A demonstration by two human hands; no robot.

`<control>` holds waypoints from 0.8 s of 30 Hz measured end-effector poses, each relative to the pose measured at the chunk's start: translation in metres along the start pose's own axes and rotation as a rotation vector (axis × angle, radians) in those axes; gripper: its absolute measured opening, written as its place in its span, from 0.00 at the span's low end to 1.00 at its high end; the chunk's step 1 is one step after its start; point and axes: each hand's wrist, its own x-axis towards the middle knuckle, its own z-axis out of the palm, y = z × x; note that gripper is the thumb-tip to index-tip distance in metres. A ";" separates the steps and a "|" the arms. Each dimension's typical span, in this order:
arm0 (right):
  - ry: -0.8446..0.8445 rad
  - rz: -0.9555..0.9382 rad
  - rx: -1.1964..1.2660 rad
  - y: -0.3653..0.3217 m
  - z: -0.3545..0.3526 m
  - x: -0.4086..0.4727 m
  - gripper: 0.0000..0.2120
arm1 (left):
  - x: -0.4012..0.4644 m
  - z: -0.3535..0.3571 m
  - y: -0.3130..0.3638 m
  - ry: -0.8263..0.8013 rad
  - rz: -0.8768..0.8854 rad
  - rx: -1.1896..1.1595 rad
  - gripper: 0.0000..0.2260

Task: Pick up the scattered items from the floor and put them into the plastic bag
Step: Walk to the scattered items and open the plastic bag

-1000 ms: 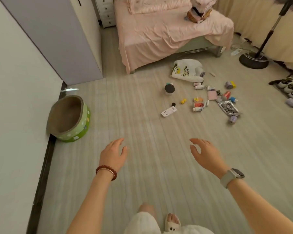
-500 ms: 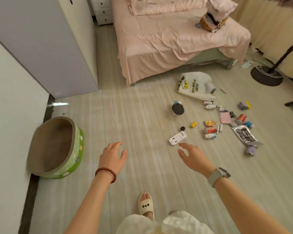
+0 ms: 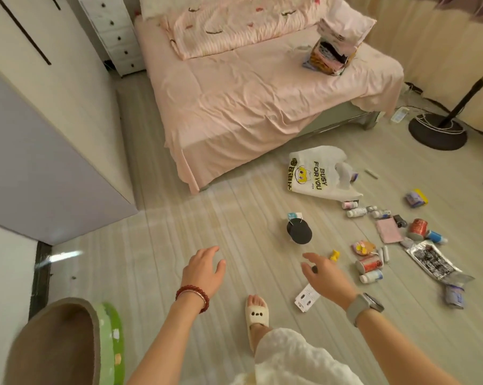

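- Pale striped plank floor [image 3: 179,245], pink rumpled bed [image 3: 248,87].
- Crinkled white plastic bag [image 3: 315,173] lies flat beside scattered bottles [image 3: 369,266].
- Left hand [image 3: 204,269] and right hand [image 3: 326,279]: grip wide, empty.

A thin, glossy white plastic bag [image 3: 315,170] is seen crumpled on the pale, matt wood-grain floor [image 3: 207,218]; a crinkled silver foil packet [image 3: 432,261] is seen nearby.
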 end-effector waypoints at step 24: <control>0.274 0.299 0.284 -0.179 -0.217 0.467 0.17 | 0.621 -0.162 0.195 -0.224 0.403 0.215 0.17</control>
